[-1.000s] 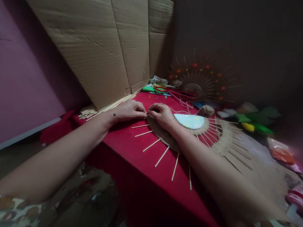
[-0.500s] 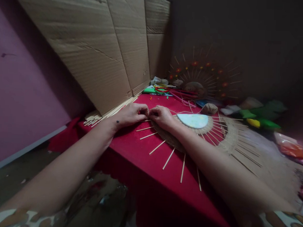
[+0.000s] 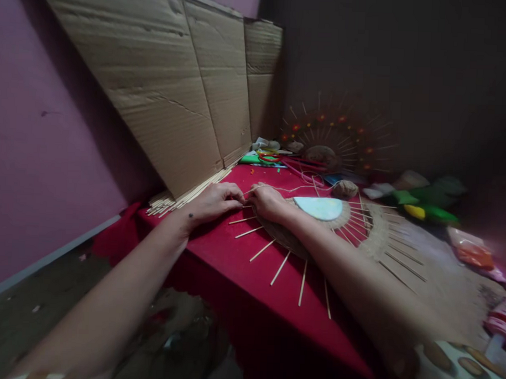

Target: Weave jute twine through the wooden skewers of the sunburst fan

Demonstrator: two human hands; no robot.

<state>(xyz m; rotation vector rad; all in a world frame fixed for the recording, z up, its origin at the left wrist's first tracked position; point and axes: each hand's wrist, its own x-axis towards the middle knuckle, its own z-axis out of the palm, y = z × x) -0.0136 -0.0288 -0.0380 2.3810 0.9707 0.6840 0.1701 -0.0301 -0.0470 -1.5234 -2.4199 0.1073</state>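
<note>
On the red cloth lies a half-round craft piece whose thin wooden sticks (image 3: 262, 250) fan out from a pale blue half-disc (image 3: 319, 207) through bands of woven twine (image 3: 376, 238). At its far left end my left hand (image 3: 222, 200) is closed in a pinch close to the stick tips; what it pinches is too small to tell. Right beside it, my right hand (image 3: 268, 203) rests over the woven band, its fingers closed on twine. From there the loose twine (image 3: 290, 188) trails to a twine ball (image 3: 345, 189) behind the half-disc.
Loose sticks (image 3: 173, 200) lie in a bundle along a leaning cardboard sheet (image 3: 157, 92). Scissors with red handles (image 3: 269, 157) are at the back. A similar flowered piece (image 3: 325, 137) stands against the dark wall. Coloured packets (image 3: 470, 249) sit at right; the table's front edge is near.
The view has shifted slightly, so the scene sits a little lower. My hands stay at the same end of the piece, and the twine behind my right hand now shows more clearly.
</note>
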